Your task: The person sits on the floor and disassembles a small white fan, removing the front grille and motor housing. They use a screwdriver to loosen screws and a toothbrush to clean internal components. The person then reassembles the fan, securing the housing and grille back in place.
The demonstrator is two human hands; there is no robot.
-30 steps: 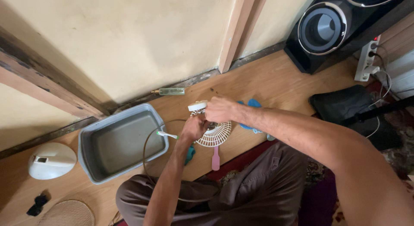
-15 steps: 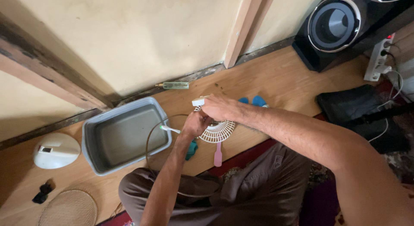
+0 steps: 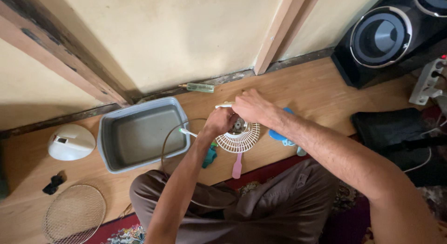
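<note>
My left hand (image 3: 220,120) is closed around the body of a small white fan (image 3: 241,134) whose round grille faces up. My right hand (image 3: 252,106) rests on the fan's top, fingers curled over a white part of it. A thin white stick (image 3: 187,131) juts out left from under my left hand. A pink handle (image 3: 237,166) lies below the fan on the wooden floor. A teal cloth (image 3: 209,156) shows under my left forearm.
A grey plastic tub (image 3: 107,146) sits to the left, with a white dome-shaped cover (image 3: 71,142), a round wire grille (image 3: 74,213) and a small black piece (image 3: 54,183) further left. A small glass bottle (image 3: 199,87) lies by the wall. A black speaker (image 3: 386,36) and power strip (image 3: 428,83) stand right.
Both hands stay on the fan. The view has shifted slightly, and my right hand has moved a little over the fan's top.
</note>
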